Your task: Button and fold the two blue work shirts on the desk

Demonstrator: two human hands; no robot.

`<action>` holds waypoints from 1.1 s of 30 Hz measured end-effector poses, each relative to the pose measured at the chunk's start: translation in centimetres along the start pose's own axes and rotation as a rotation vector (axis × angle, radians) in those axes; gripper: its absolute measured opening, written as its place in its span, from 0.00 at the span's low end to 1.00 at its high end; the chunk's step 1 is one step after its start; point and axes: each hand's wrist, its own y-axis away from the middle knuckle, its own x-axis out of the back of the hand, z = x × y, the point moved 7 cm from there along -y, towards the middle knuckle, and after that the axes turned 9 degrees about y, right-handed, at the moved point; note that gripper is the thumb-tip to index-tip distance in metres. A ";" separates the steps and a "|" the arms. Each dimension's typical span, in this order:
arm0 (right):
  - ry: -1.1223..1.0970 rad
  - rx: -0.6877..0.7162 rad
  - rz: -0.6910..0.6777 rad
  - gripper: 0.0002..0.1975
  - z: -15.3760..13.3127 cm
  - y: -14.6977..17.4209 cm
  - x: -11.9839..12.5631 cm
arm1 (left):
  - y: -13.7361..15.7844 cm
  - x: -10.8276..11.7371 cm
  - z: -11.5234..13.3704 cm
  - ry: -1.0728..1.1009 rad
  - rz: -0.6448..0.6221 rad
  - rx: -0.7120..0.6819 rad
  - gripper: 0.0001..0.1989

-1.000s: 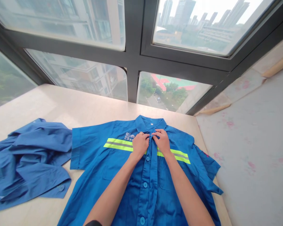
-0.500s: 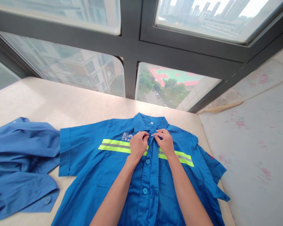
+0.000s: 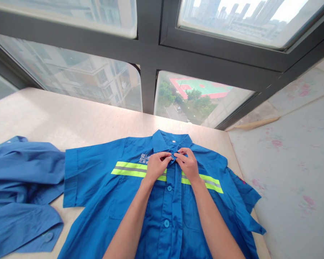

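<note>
**Pinching the top of the placket, just under the collar**

I am working at the neck of the blue work shirt (image 3: 162,201), which is lying flat and face up on the pale table (image 3: 70,122) in front of the window (image 3: 151,54). Its collar (image 3: 171,141) is pointing away from me and its short sleeves are spreading out to either side, so the whole front is staying open to my view.

My left hand (image 3: 155,167) is curling over the left edge of the front opening, fingertips (image 3: 166,155) pinching the cloth just below the collar. My right hand (image 3: 187,164) is doing the same from the other side, thumb and forefinger closing on the opposite edge. The two pinches are almost touching, since both edges have to meet at one small spot. Whether a button is sitting between my fingers I cannot tell; they are covering it.

Lower down, the buttons (image 3: 169,188) are lying along the placket, which is keeping the front flat between my forearms. The yellow reflective stripe (image 3: 126,169) is running across the chest under my wrists.

A second blue garment (image 3: 21,194) is lying crumpled to my left, beside the sleeve.
</note>
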 end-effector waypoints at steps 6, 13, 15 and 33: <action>0.009 0.009 0.045 0.11 -0.6 0.0 0.3 | 0.4 0.2 0.4 -0.063 -0.006 -0.077 0.09; -0.008 -0.030 -0.002 0.11 -0.3 0.0 0.0 | 1.0 -0.4 0.9 -0.178 -0.054 -0.136 0.15; -0.026 -0.045 -0.019 0.11 -0.2 0.1 -0.2 | 1.0 -0.5 0.9 -0.252 -0.029 -0.138 0.12; -0.099 -0.082 -0.139 0.13 0.6 0.3 -1.4 | 1.0 -1.1 0.7 -0.406 0.026 -0.141 0.11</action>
